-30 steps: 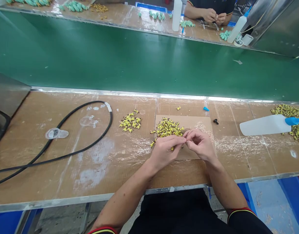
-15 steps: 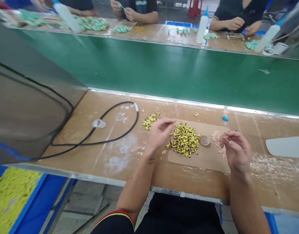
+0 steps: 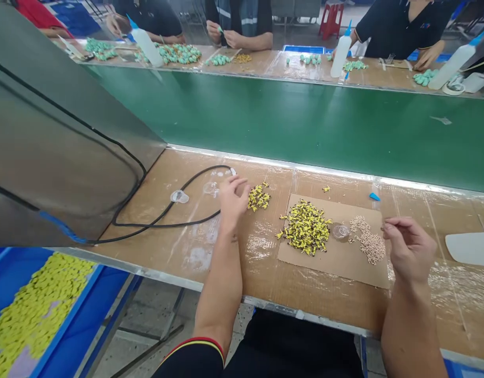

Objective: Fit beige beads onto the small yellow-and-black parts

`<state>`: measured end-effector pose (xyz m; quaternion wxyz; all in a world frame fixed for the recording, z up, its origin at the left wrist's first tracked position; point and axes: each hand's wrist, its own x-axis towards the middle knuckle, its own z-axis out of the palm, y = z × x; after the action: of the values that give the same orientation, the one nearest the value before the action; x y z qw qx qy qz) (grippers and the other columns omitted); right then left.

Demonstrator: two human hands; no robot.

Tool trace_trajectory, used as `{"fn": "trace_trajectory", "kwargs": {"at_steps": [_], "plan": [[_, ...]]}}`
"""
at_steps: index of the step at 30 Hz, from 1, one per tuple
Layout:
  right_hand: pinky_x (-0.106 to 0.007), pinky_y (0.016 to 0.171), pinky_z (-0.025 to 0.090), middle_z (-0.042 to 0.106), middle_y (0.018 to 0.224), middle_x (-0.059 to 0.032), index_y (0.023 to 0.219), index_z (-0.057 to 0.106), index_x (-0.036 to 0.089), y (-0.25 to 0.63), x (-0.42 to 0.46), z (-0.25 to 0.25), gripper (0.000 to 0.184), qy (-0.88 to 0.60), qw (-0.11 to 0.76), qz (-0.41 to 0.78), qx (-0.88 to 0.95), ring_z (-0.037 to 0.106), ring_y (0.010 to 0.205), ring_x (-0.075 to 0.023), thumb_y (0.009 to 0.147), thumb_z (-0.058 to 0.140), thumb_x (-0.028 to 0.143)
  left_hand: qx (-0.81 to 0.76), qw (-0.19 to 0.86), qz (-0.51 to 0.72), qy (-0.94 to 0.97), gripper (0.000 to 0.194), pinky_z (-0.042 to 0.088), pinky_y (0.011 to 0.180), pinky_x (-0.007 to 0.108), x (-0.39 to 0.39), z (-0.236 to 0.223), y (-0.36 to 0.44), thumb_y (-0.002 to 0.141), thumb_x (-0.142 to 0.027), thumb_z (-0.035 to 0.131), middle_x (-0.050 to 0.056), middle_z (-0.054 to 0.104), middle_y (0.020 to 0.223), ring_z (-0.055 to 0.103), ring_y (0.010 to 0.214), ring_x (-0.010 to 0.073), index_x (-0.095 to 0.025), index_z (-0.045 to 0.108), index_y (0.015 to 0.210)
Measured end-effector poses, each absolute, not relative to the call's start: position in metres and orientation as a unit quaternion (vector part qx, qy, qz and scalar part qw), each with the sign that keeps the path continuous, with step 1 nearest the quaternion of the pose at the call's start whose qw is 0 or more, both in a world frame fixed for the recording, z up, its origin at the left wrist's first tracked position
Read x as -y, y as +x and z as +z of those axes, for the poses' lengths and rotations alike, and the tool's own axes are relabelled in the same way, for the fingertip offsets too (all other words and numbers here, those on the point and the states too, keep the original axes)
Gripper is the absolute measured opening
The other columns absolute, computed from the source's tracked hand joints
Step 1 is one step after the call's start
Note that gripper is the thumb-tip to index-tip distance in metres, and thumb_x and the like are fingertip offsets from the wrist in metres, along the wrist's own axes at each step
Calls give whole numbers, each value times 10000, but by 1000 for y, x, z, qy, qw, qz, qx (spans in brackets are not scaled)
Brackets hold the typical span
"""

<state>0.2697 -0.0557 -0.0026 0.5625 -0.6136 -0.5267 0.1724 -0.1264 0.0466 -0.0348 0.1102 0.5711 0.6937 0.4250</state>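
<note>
My left hand (image 3: 232, 202) is over the table beside a small pile of yellow-and-black figures (image 3: 259, 198), its fingers stretched and apart with nothing seen in them. At the right edge of a cardboard sheet (image 3: 338, 268), my right hand (image 3: 412, 247) is raised with thumb and fingertips pinched; whatever they hold is too small to name. On the cardboard lies a larger heap of the yellow-and-black figures (image 3: 307, 227). A small clear dish (image 3: 340, 231) sits to the right of that heap, followed by a spread of tiny pale pink pieces (image 3: 368, 242).
A black cable (image 3: 174, 224) loops across the table's left side, with a clear plastic cup (image 3: 179, 196) on it. A white bottle (image 3: 471, 248) lies at right, a blue cap (image 3: 374, 196) farther back. Below left stands a blue bin (image 3: 64, 336) of yellow pieces. Co-workers sit across the green belt (image 3: 265, 115).
My hands were together over the cardboard and have parted: the left went leftward to the small pile, the right moved right. The view has turned left, bringing in the bin and co-workers.
</note>
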Motion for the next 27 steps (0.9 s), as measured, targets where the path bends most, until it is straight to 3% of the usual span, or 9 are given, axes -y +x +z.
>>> {"fn": "trace_trajectory", "kwargs": {"at_steps": [3, 5, 7, 12, 15, 18, 23, 27], "plan": [[-279, 598, 471, 686, 753, -9, 811, 727, 211, 286, 53, -2, 144, -655, 520, 106, 538, 599, 643, -153, 868, 700, 341, -622, 108, 452, 630, 262, 516, 1057, 450, -37, -22, -118, 884, -349, 605, 122, 711, 1178, 661, 1152, 276, -174, 748, 1016], [-285, 605, 467, 681, 727, -17, 764, 709, 207, 295, 52, -2, 216, -672, 443, 105, 584, 598, 639, -157, 899, 659, 369, -534, 206, 372, 731, 266, 524, 1045, 432, -29, -14, -106, 914, -379, 589, 98, 728, 1115, 682, 1097, 260, -189, 742, 1020], [-290, 608, 459, 656, 697, -21, 713, 680, 203, 300, 51, -1, 274, -672, 358, 132, 635, 578, 613, -152, 925, 612, 363, -449, 293, 240, 809, 307, 500, 1081, 456, -22, -8, -93, 911, -412, 616, 102, 712, 1187, 667, 1149, 279, -202, 730, 1104], [-316, 707, 511, 726, 999, -78, 1015, 734, 209, 300, 51, -4, 215, -624, 215, 210, 722, 677, 813, -195, 919, 543, 232, -391, 358, 65, 845, 621, 422, 1165, 501, -13, -2, -84, 791, -343, 744, 125, 564, 1430, 540, 1349, 337, -237, 572, 1378], [-344, 782, 520, 740, 1032, -69, 1021, 744, 233, 297, 51, -8, 179, -616, 144, 233, 739, 702, 899, -223, 923, 597, 261, -425, 352, 39, 833, 553, 452, 1106, 471, -13, 2, -91, 762, -321, 750, 113, 596, 1333, 567, 1275, 321, -218, 587, 1281], [-332, 764, 504, 753, 993, -51, 979, 764, 249, 295, 50, -12, 144, -624, 89, 237, 739, 711, 866, -218, 926, 637, 291, -443, 346, 2, 827, 340, 508, 903, 384, -13, 4, -93, 738, -328, 757, 78, 662, 1082, 636, 1024, 277, -191, 615, 1015], [-304, 701, 464, 762, 944, -35, 889, 788, 262, 291, 47, -15, 158, -647, 55, 191, 736, 707, 821, -206, 924, 634, 271, -441, 358, -27, 823, 47, 411, 677, 278, -12, -3, -79, 775, -188, 643, 20, 665, 804, 605, 731, 182, -187, 626, 819], [-290, 665, 418, 763, 988, -30, 889, 767, 264, 289, 47, -14, 181, -661, 20, 181, 728, 708, 876, -212, 937, 593, 264, -454, 358, 3, 816, 126, 361, 622, 255, -14, -8, -73, 761, -99, 555, -5, 642, 717, 560, 643, 147, -187, 629, 814]]}}
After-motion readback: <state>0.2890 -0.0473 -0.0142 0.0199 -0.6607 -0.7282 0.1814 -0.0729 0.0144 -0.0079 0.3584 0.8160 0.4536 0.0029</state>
